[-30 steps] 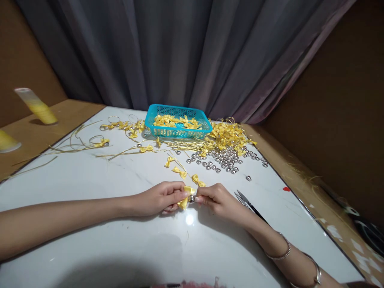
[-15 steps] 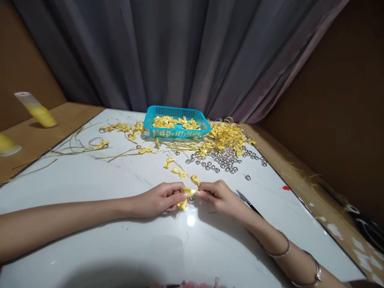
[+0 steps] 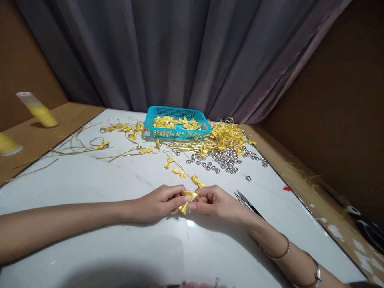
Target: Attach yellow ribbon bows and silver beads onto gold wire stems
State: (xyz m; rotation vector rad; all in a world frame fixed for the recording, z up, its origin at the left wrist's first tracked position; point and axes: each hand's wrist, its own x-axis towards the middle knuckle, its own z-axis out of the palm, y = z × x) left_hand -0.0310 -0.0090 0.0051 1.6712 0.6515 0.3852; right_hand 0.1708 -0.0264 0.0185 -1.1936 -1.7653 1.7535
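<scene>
Near the front middle of the table, my left hand (image 3: 168,203) is closed, pinching a yellow ribbon bow (image 3: 189,196) between thumb and fingers. My right hand (image 3: 214,204) is closed at the bow's right side, its thumb tip close to the knot. A thin gold cord (image 3: 199,194) curves from the bow into the right fingers, which hide most of it. Just beyond the hands lie loose yellow bows (image 3: 179,173), some joined to gold cord. Thread snips (image 3: 247,204) rest beside my right wrist, partly covered by the forearm.
A turquoise basket (image 3: 147,122) of yellow bows stands at the back. Right of it are a heap of corded bows (image 3: 229,136) and many silver beads (image 3: 228,158). Gold cords (image 3: 81,150) spread over the left side. Yellow spools (image 3: 42,114) stand at far left.
My right hand has shifted slightly down and turned, its thumb now lower by the bow's knot. A silver bead visible below the bow earlier is now mostly hidden. The left hand keeps its hold.
</scene>
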